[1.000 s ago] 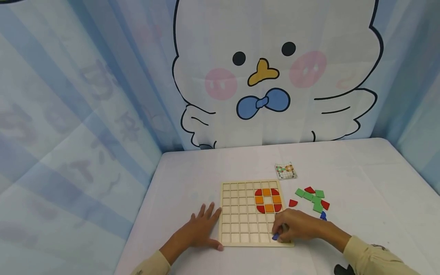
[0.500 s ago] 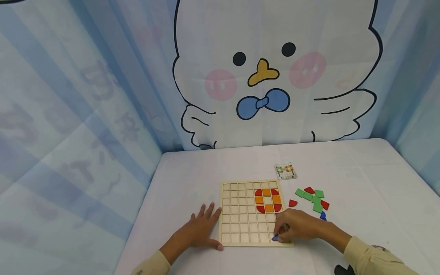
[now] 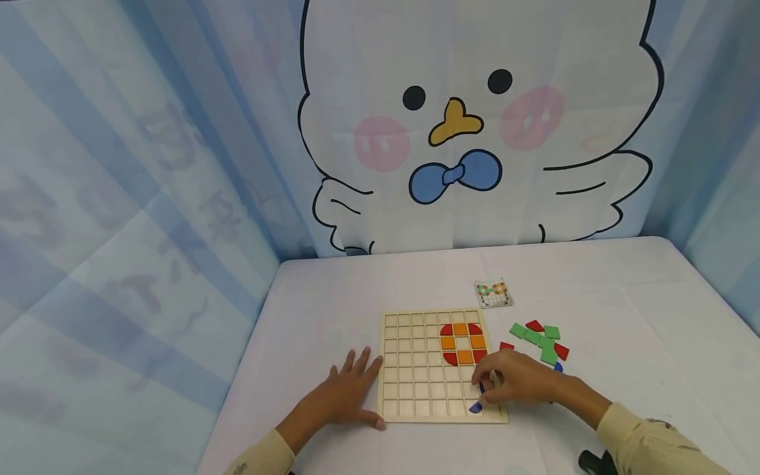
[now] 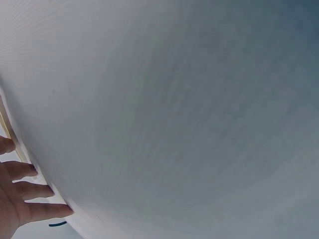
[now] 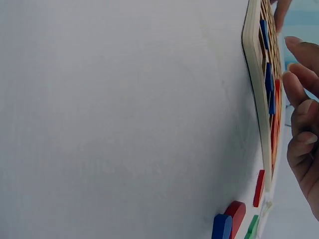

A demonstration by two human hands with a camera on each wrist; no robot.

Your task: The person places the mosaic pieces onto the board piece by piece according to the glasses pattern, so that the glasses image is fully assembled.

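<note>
My left hand lies flat with spread fingers, index finger and thumb at the left edge of the wooden grid board. My right hand hovers over the board's lower right part, fingers bent and thumb apart. Nothing shows between its fingertips in the right wrist view. Below them a blue quarter-round tile sits in the grid. More blue tiles stand in the board along its right side, partly hidden by the hand in the head view. Red and orange tiles form a ring in the upper right cells.
Right of the board lie loose green tiles, red tiles and a blue tile. A small pattern card lies behind the board. A black object is by the right sleeve. A printed curtain stands behind the table.
My right hand has lifted slightly off the blue tile near the board's lower edge, its fingers parting from it; the tile stays in the grid. The left hand has not moved.
</note>
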